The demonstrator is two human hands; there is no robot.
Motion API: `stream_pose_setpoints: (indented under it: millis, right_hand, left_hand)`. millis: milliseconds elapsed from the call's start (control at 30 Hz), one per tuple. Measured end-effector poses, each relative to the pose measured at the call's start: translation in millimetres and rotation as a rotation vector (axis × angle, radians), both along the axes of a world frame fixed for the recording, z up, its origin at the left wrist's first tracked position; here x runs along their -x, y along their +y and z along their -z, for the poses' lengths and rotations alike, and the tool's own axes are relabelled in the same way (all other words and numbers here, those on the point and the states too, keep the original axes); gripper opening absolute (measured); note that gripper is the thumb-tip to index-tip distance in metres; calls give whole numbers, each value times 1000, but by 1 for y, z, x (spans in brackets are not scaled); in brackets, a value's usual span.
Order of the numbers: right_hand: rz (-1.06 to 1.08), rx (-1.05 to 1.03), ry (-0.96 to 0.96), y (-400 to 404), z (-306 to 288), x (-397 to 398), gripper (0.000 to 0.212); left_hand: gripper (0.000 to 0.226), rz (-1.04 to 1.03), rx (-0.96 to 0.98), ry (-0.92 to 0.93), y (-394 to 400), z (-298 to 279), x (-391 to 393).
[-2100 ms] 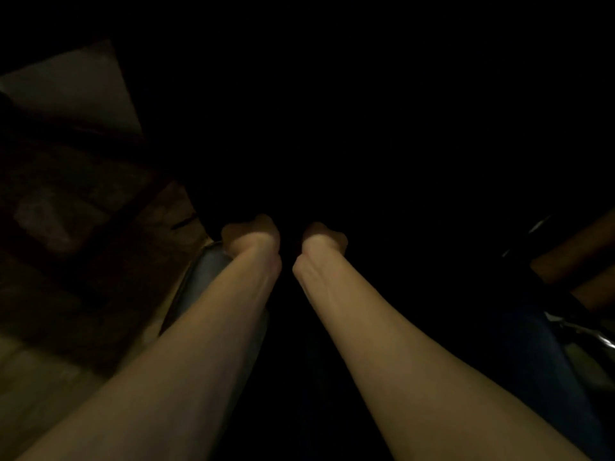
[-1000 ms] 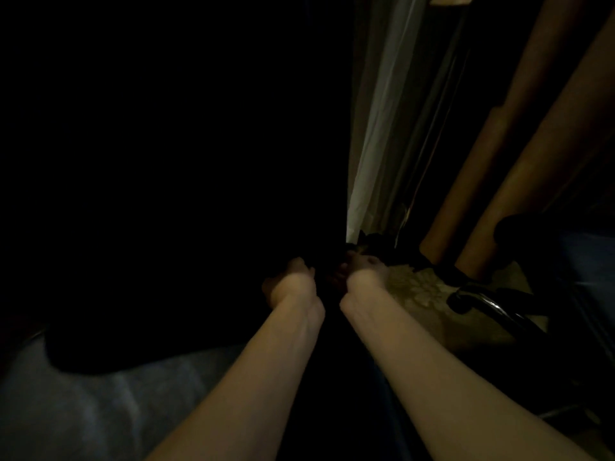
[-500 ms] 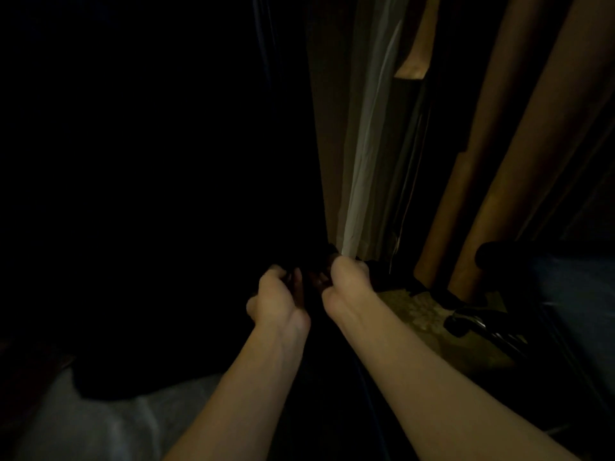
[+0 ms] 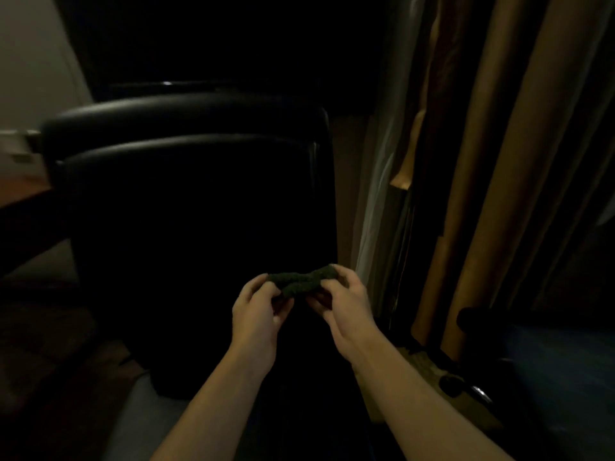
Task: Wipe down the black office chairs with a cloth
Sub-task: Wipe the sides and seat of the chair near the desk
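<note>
- The landmark is the black, glossy, leather-like office chair (image 4: 186, 207), its tall backrest filling the middle of the dim view and facing away from the person.
- A small, dark green, nubbly cloth (image 4: 299, 283) is being held bunched up in the air, in front of the chair's lower right edge and, as far as the dark lets me judge, not touching it.
- The left hand (image 4: 258, 309) is pinching the cloth's left end, fingers curled narrowly around it.
- The right hand (image 4: 346, 302) is gripping the right end, thumb on top and fingers curled beneath, so the cloth is sagging a little between the two hands.
- Judging by that two-handed hold, the person seems to be refolding or turning the cloth rather than wiping at this moment.
- How much of this chair has been cleaned I cannot tell: the surface is too dark to show damp streaks or dust.
- A second dark chair (image 4: 545, 367) is showing only in part, low and to the right of the landmark chair; it probably remains to be wiped.
- Heavy golden-brown curtains (image 4: 499, 161) are hanging to the right of the chair, with a paler sheer panel (image 4: 379, 181) between them and it.
- Likely left to do: press the cloth back on the backrest and work over its surfaces.
</note>
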State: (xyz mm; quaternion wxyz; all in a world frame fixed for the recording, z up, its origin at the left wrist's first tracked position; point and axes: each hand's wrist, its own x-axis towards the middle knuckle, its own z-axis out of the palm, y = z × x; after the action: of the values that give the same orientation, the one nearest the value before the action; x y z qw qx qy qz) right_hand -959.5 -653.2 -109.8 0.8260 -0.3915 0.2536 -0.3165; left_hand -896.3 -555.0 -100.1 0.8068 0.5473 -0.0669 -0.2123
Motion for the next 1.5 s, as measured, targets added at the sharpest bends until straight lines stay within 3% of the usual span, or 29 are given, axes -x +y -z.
stream_pose_setpoints:
  millis: [167,267,533,700,867,967,1033,1267,1500]
  right_hand:
    - [-124,208,123,51,-30,50,14]
    - [-190,405,223,73,-50,76,14]
    - [-191,775,243,131,-75,126,7]
    - [-140,807,187,148,-62,137,10]
    - [-132,818,265,125,-71,125,11]
    - [-96,870,342,85,-77,97,12]
    - [-52,900,402,56,-78,79,11]
    - [30,697,403,-25,-94,24,8]
    - [0,503,502,-104,-130,-19,8]
  left_hand:
    - [14,105,-282,-311,85,-21,26]
    - [14,94,-312,-435,125,-37,45]
    - [13,77,-219,-519,194,-51,109]
    - [9,5,-232,-528,204,-46,121]
    - [10,28,-227,-555,180,-58,98]
    - [10,-126,-405,-748,145,-52,62]
    - [12,-170,-451,-780,114,-48,42]
    - [7,-124,-488,-655,0,-74,0]
    - [6,-77,-676,-535,-84,-131,-27]
